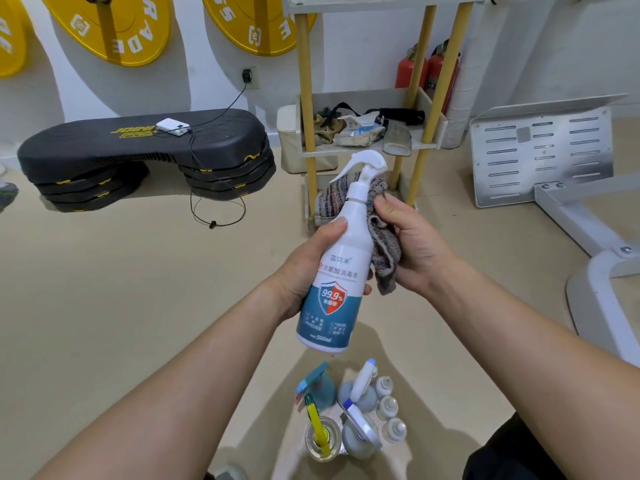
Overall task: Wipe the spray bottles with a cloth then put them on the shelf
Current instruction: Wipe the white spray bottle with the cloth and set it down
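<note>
Hands are meeting mid-frame in the head view: the left hand is gripping the white disinfectant spray bottle around its middle, thumb lying across the front and fingers curling behind, holding it in the air tilted, with the trigger nozzle pointing up and to the left. The right hand is clutching a striped grey cloth, fingers curling round it and pressing it against the bottle's neck and right side. Beyond the bottle, a yellow-legged shelf unit is standing by the wall, its middle tier holding clutter. Below the hands, other spray bottles are standing clustered on the beige floor. A black step platform is sitting to the left.
</note>
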The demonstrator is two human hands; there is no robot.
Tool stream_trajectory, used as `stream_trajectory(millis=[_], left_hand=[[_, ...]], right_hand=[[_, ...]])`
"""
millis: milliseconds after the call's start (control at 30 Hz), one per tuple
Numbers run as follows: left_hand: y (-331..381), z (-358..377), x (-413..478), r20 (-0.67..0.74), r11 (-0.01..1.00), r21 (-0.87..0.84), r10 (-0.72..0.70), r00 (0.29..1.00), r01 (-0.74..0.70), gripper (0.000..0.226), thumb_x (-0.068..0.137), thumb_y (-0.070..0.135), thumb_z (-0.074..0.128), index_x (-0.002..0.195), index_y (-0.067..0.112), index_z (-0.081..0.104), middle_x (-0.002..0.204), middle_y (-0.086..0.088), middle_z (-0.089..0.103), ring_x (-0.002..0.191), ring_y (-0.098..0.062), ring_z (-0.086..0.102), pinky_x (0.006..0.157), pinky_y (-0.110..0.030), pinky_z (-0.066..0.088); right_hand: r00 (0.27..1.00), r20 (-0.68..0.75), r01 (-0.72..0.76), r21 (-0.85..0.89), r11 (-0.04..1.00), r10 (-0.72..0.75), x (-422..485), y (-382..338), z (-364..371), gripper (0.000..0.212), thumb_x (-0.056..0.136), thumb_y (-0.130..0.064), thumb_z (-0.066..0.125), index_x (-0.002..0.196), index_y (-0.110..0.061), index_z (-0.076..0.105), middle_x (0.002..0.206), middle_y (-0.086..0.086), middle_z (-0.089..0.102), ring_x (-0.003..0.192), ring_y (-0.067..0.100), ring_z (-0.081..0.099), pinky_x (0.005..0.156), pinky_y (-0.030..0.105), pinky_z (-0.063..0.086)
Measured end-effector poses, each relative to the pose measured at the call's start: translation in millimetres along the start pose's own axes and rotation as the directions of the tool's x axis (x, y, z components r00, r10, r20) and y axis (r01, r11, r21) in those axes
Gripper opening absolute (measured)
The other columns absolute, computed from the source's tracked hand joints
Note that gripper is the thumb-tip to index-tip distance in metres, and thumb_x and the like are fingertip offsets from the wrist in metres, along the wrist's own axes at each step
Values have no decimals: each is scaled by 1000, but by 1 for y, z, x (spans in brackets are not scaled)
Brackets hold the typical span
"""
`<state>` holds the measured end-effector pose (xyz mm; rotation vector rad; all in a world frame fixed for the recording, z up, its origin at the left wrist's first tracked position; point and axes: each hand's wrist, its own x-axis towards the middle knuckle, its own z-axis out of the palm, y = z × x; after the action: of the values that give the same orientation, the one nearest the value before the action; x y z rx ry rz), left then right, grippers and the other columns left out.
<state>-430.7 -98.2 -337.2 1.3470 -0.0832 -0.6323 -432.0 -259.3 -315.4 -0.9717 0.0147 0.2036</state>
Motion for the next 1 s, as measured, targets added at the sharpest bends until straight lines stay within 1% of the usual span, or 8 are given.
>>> stream_trajectory(millis=[100, 200, 367, 500, 600, 733, 833, 1000], left_hand=[[-4, 3, 8, -269, 995, -1, 92, 959, -96, 72, 67, 65, 70, 109, 6, 72, 102, -23, 74, 87, -39, 70, 84, -47, 58], [5, -3, 9, -441, 960, -171, 127, 888, -222, 75, 70, 63, 69, 121, 7, 69, 115, -22, 73, 109, -44, 68, 100, -58, 52], [23, -22, 6, -469, 906, -313, 112, 876, -284, 58, 89, 58, 56, 116, 6, 61, 93, -17, 68, 84, -32, 67, 82, -44, 58], [34, -26, 0, -493, 895, -309, 140, 859, -323, 44, 94, 55, 48, 89, 12, 59, 68, -4, 56, 59, -19, 57, 60, -28, 49], [31, -20, 0, -547, 897, -266, 160, 822, -351, 44, 93, 56, 54, 92, 12, 60, 73, -7, 59, 63, -21, 59, 64, -32, 50], [18, -11, 11, -712, 952, 4, 217, 668, -305, 40, 103, 53, 41, 95, 19, 60, 88, -7, 69, 73, -20, 67, 73, -36, 57], [15, -2, 10, -661, 957, -149, 90, 745, -248, 47, 104, 51, 41, 88, 14, 65, 79, -8, 73, 64, -20, 69, 65, -29, 57], [16, 1, 6, -411, 910, -322, 115, 904, -262, 63, 86, 55, 70, 128, 10, 67, 128, -19, 68, 118, -34, 67, 107, -50, 50]], right_hand=[[985, -144, 50, -268, 962, -92, 3, 14, 8, 23, 104, -18, 49, 116, -13, 68, 97, 6, 76, 90, 31, 68, 78, 57, 53], [992, -78, 56, -465, 883, -104, -4, 36, 25, 40, 106, -17, 46, 146, -20, 50, 118, -6, 69, 95, 3, 68, 86, 23, 53], [978, 89, 177, -831, 527, -188, -19, 62, 32, 50, 107, -32, 40, 156, -32, 29, 147, -12, 51, 131, 5, 49, 110, 27, 37], [998, -31, 21, -701, 713, -60, -18, 63, 32, 25, 107, -34, 38, 111, -32, 63, 81, -13, 69, 70, 5, 63, 72, 26, 51], [989, -145, -38, -508, 861, -42, -16, 53, 37, 26, 106, -19, 43, 98, -18, 68, 83, -3, 70, 65, -6, 62, 66, 9, 47], [978, -177, -6, -542, 840, -107, -13, 50, 43, 23, 104, -27, 45, 101, -22, 68, 95, 7, 73, 81, 10, 64, 79, 33, 51], [973, -98, 94, -660, 745, -210, -9, 52, 42, 32, 99, -38, 41, 125, -47, 58, 124, -14, 65, 116, 8, 61, 105, 40, 46], [945, 116, 275, -789, 549, -305, -5, 42, 41, 60, 98, -34, 39, 157, -27, 29, 161, -11, 33, 147, 1, 28, 120, 26, 22]])
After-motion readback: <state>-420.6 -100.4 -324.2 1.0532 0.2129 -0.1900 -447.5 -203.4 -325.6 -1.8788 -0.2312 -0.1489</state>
